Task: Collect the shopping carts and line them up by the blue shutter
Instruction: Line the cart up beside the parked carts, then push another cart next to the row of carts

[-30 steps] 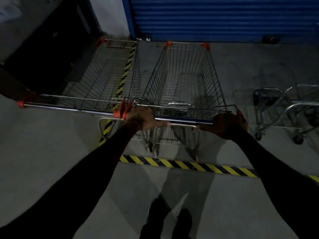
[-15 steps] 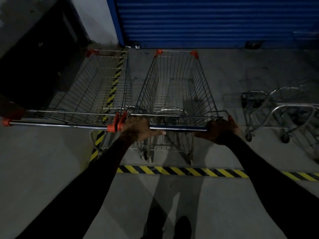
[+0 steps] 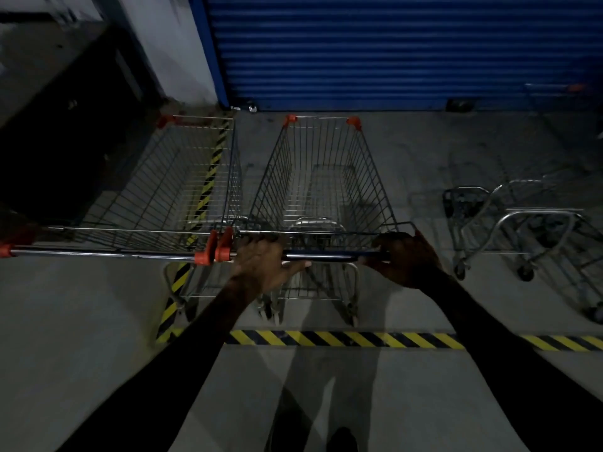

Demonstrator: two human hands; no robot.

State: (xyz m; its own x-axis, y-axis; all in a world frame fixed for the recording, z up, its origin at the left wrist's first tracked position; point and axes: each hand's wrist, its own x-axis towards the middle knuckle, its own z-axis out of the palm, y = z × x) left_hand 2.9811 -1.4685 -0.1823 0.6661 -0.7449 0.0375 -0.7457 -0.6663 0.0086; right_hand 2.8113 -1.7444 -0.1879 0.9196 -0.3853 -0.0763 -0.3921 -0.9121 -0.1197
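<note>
Blue shutter (image 3: 391, 50) is filling more of my view than a second ago, so I'm closing in, rolling this wire cart (image 3: 321, 190) up toward it. Its nose is sitting near the shutter now, a strip of concrete floor (image 3: 81, 321) left between. Left hand (image 3: 264, 267) is gripping the handle bar (image 3: 329, 256) just beside the orange end caps, fingers (image 3: 257, 246) wrapped over the top with the thumb poking out along the bar. Right hand (image 3: 406, 259) is curling round the far end of the same bar, holding tight.

Second cart (image 3: 169, 187) is already parked on my left, handle ends nearly touching mine, so I'm guessing this one is about level with it and close to done. Maybe one small nudge to square them up.

Stuff around: yellow-black hazard tape (image 3: 342, 339) is running across the floor under my arms, another strip is going under the left cart. Off to the right, well apart, low trolleys (image 3: 522, 230) are still waiting to be collected. Dark doorway on the far left, too murky to read. Nothing's blocking the cart in front.
</note>
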